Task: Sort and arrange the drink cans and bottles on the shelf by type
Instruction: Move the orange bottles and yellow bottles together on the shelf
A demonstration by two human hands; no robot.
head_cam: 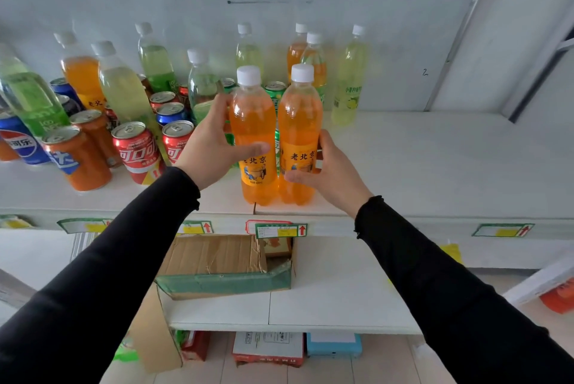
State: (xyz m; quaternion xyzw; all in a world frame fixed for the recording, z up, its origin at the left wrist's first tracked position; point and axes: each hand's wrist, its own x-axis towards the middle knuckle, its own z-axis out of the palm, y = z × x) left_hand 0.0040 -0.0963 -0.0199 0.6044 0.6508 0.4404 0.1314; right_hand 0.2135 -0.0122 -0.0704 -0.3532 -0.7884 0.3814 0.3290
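Two orange soda bottles with white caps stand side by side near the front edge of the white shelf point(435, 172). My left hand point(211, 144) grips the left orange bottle point(253, 122). My right hand point(329, 169) grips the right orange bottle point(299, 116). Behind them stand a green can point(275, 95), another orange bottle point(296, 51) and pale yellow-green bottles point(349, 79). To the left is a mixed cluster: red cola cans point(138, 147), an orange can point(77, 163), blue cans point(18, 141), and green, yellow and orange bottles.
The right half of the shelf holds nothing. A grey back wall rises behind the drinks. Below, a lower shelf carries an open cardboard box point(223, 265). Price labels point(279, 230) run along the shelf's front edge. Boxes lie on the floor underneath.
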